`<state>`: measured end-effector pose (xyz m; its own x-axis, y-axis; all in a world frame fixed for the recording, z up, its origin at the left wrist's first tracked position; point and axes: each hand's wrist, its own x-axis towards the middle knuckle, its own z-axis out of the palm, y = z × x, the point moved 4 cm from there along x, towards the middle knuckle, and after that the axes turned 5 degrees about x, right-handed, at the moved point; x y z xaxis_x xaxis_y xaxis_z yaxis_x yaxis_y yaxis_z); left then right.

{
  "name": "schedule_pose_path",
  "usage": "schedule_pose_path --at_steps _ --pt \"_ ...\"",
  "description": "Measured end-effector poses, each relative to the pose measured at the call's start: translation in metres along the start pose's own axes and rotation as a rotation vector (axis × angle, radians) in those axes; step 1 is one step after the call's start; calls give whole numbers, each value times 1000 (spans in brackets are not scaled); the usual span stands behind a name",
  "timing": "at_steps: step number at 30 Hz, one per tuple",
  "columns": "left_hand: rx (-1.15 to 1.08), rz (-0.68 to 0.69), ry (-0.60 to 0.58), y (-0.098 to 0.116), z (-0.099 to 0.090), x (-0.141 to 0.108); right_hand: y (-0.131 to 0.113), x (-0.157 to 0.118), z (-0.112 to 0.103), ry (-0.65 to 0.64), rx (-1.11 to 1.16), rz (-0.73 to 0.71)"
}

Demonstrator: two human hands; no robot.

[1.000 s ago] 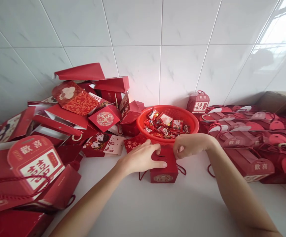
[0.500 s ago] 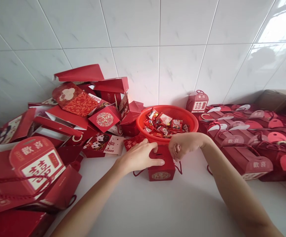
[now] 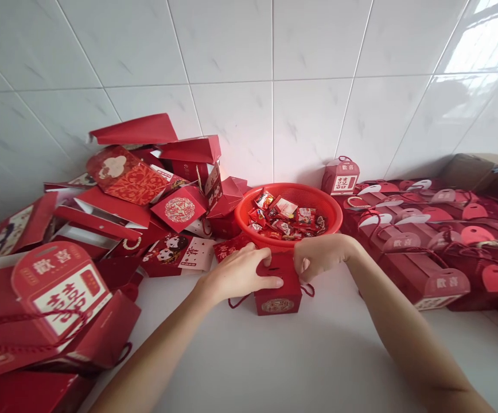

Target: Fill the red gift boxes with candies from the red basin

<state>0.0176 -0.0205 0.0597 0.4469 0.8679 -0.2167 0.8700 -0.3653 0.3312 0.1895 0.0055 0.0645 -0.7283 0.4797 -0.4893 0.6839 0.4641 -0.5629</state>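
A small red gift box (image 3: 278,302) with a round gold emblem on its front stands on the white table. My left hand (image 3: 242,272) holds it from the left, thumb laid across the top near a slot and fingers bent over the far side. At its upper right edge is my right hand (image 3: 319,256), fingers curled in and wrist bent; what they pinch, if anything, is hidden. Dark red cord (image 3: 308,291) loops out beside the box on the right, and another loop shows on the left. Just behind sits an orange-red plastic basket (image 3: 241,215) with wrapped candies (image 3: 284,207) in it.
Red gift boxes (image 3: 122,172) lie in a loose heap on the left. Rows of closed boxes with cord handles (image 3: 421,275) fill the right. One upright box (image 3: 341,176) stands by the tiled wall (image 3: 232,115). A brown cardboard box (image 3: 475,172) is at the far right.
The view has shifted slightly. My right hand has turned a little at the box's right edge, its fingers more hidden. My left hand keeps its hold on the box.
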Motion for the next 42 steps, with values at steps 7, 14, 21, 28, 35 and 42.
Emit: schedule_pose_path --at_steps 7,14,21,28,35,42 --pt "36 -31 -56 -2 -8 -3 12 12 0 -77 194 -108" --pt "46 -24 -68 -1 -11 -2 3 5 -8 61 260 -162" --pt "13 -38 -61 -1 -11 -3 -22 -27 -19 232 631 -401" --pt "-532 106 -12 8 -35 -18 -28 -35 -25 388 729 -421" --pt "-903 386 105 20 -44 -35 -39 -40 -19 616 597 -339" --pt "-899 465 84 39 -37 -52 -59 -43 -6 841 378 -194"
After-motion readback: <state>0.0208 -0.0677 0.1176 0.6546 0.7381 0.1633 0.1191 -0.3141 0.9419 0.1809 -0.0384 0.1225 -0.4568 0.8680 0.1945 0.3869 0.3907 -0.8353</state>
